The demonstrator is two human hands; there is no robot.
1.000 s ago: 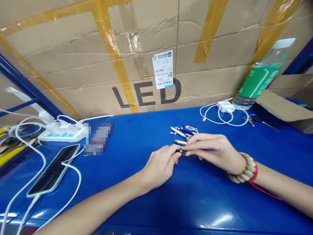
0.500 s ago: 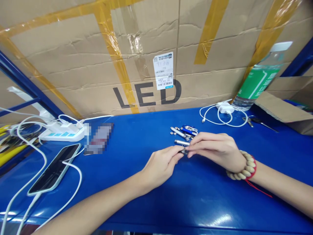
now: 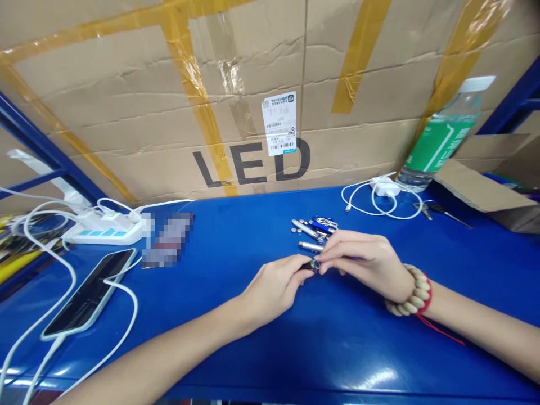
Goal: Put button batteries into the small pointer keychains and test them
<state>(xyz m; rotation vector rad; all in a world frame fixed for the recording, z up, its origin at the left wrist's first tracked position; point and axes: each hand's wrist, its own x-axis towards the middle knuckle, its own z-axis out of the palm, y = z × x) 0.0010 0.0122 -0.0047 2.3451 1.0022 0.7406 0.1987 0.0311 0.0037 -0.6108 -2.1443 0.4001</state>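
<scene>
My left hand [image 3: 276, 286] and my right hand [image 3: 365, 260] meet over the blue table [image 3: 337, 337], fingertips pinched on a small dark cylindrical piece with a metal end [image 3: 313, 264]. Both hands are closed on it. Just behind them lies a small pile of silver metal tubes [image 3: 310, 246], blue pieces [image 3: 323, 223] and button cells [image 3: 295, 223]. A beaded bracelet with a red cord [image 3: 411, 292] sits on my right wrist.
A phone [image 3: 90, 292] on a white cable lies at the left, behind it a white power strip [image 3: 105, 230]. A charger with coiled cable [image 3: 382, 188], a green-labelled bottle [image 3: 442, 135] and keys [image 3: 439, 209] stand back right. A big "LED" cardboard box [image 3: 253, 101] walls the back.
Both hands stay joined on the small piece; the fingers shift slightly around it. The view has drifted a little.
</scene>
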